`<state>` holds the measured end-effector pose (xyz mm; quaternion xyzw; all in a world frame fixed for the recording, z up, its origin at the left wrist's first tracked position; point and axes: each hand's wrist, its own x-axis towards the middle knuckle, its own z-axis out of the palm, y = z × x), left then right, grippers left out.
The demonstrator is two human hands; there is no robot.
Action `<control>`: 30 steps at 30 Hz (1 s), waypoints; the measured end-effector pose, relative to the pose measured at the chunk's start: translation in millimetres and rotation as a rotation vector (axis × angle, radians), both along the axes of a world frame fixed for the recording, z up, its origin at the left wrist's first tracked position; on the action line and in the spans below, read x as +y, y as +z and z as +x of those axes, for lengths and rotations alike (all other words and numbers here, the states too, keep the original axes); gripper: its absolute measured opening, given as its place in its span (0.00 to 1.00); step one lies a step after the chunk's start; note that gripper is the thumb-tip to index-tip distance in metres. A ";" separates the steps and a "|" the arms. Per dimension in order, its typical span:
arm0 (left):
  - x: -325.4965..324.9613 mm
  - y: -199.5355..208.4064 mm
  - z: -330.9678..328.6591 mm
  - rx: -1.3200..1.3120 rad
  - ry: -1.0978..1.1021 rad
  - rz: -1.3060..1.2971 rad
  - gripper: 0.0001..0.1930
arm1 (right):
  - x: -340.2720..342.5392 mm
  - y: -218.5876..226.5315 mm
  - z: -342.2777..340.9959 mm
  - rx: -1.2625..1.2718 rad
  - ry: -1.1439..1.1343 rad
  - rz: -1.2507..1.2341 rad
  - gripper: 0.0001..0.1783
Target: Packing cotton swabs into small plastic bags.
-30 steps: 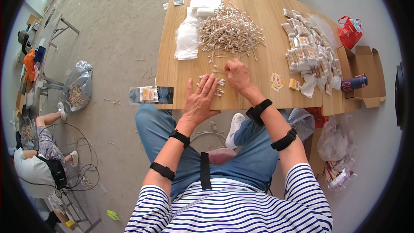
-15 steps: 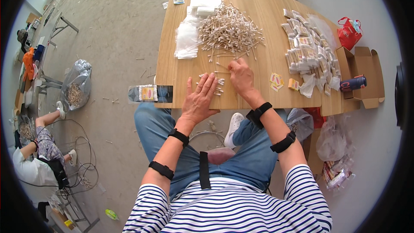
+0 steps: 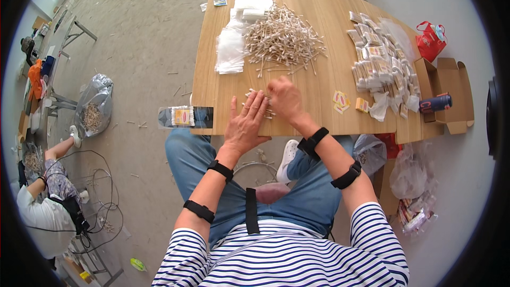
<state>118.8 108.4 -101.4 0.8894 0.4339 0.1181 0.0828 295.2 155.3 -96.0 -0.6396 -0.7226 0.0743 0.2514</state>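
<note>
Beyond the swab heap [image 3: 284,40], bare wood of the surface [image 3: 324,8] reaches the far edge. To the heap's right, a broad open lane runs between it and the piled packets [image 3: 377,58], which block passage farther right. Directly left of the heap, clear bags [image 3: 229,50] stand in the way; past them a narrow strip remains. On the heap's near side, the left hand [image 3: 244,120] and right hand [image 3: 283,97] crowd together, leaving little room between. Right of them, yellow cards [image 3: 340,101] interrupt the near end of the lane.

The swabs [image 3: 281,42] have white tips on tan sticks
</note>
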 end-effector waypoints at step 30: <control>0.3 -0.3 1.1 -0.036 0.006 0.002 0.64 | 59.4 19.8 -32.0 -0.024 -0.288 -0.215 0.14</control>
